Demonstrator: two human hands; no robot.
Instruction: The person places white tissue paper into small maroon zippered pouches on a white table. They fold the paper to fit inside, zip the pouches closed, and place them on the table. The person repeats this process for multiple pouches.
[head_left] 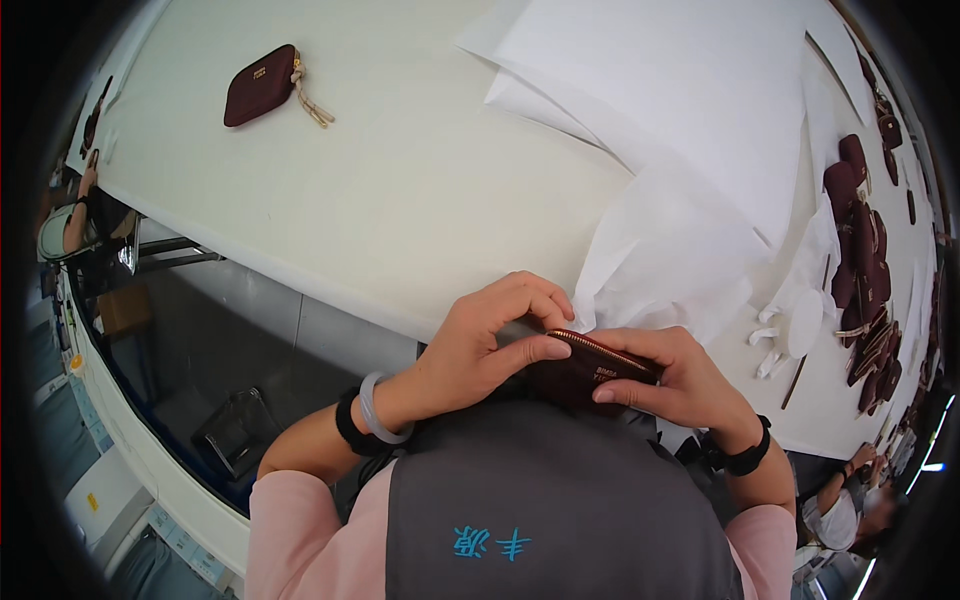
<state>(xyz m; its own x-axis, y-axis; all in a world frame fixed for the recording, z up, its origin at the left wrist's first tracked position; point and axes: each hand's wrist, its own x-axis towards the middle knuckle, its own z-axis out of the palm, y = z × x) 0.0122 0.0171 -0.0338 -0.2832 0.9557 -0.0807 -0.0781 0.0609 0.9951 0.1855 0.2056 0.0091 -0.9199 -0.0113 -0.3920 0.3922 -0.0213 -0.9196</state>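
A dark burgundy zip pouch (573,376) with a brass-coloured zipper is held up between my two hands, close in front of my apron at the table's near edge. My left hand (492,335) is closed on the zipper's left end, thumb in front and fingers curled behind. On the right side, my right hand (672,375) grips the pouch with the thumb on its front face and the fingers along its top. Thin white tissue paper (655,255) lies just beyond the pouch, one crumpled corner against my left fingers. Whether those fingers also pinch the tissue I cannot tell.
Another burgundy pouch (262,86) with a beige cord lies at the far left of the white table (400,190). Large white sheets (640,70) cover the far right. Several pouches (862,250) are heaped at the right edge, near a white roll (800,322). Other people sit at both sides.
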